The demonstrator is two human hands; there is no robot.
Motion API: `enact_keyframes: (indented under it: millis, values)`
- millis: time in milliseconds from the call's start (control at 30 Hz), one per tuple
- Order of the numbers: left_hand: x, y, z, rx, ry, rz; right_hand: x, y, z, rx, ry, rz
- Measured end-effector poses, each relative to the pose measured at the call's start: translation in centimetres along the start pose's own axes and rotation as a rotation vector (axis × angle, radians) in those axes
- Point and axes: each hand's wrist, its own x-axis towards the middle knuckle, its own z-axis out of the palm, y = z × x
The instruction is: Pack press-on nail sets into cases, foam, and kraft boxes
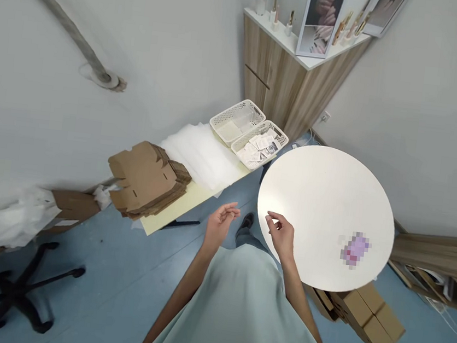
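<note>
My left hand [220, 223] hovers in front of my body above the blue floor, fingers loosely curled and apart, holding nothing. My right hand [281, 233] is at the near edge of the round white table [315, 203], fingers loosely bent, also with nothing in it. Both hands are apart from each other. A small blurred purple thing [354, 250] lies on the round table to the right of my right hand.
A long yellowish table [183, 202] on the left bears a stack of flat brown cardboard boxes [145, 178], white foam sheets [203, 155] and two white baskets [249, 130]. Closed cartons [372, 317] sit under the round table. A chair base [17, 285] stands lower left, a wooden cabinet [288, 79] behind.
</note>
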Motion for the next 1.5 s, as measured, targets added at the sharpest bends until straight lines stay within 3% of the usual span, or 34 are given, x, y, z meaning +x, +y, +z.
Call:
enact_keyframes:
  millis: [267, 600, 767, 1000, 1200, 1333, 1500]
  values:
    - [11.3, 4.5, -1.4, 0.249, -0.034, -0.038, 8.5, -3.5, 3.2, 0.056, 0.023, 0.084]
    - [23.8, 6.0, -0.2, 0.38, -0.166, -0.046, 12.0, -5.4, 4.1, 0.022, 0.184, 0.212]
    - [32.1, 4.8, 2.1, 0.504, -0.246, 0.144, 12.4, -6.8, 5.1, 0.008, 0.341, 0.24]
    - [41.8, 2.1, 7.8, 0.836, -0.461, 0.325, 10.2, -8.9, 6.7, 0.001, 0.55, 0.355]
    - [45.1, -0.7, 11.1, 1.108, -0.644, 0.376, 6.0, -8.9, 7.8, -0.021, 0.737, 0.483]
    - [45.4, -1.4, 11.5, 1.155, -0.643, 0.411, 4.2, -8.9, 8.2, -0.008, 0.813, 0.512]
    - [45.1, -0.2, 10.7, 1.127, -0.601, 0.407, 4.1, -8.4, 7.7, 0.028, 0.834, 0.467]
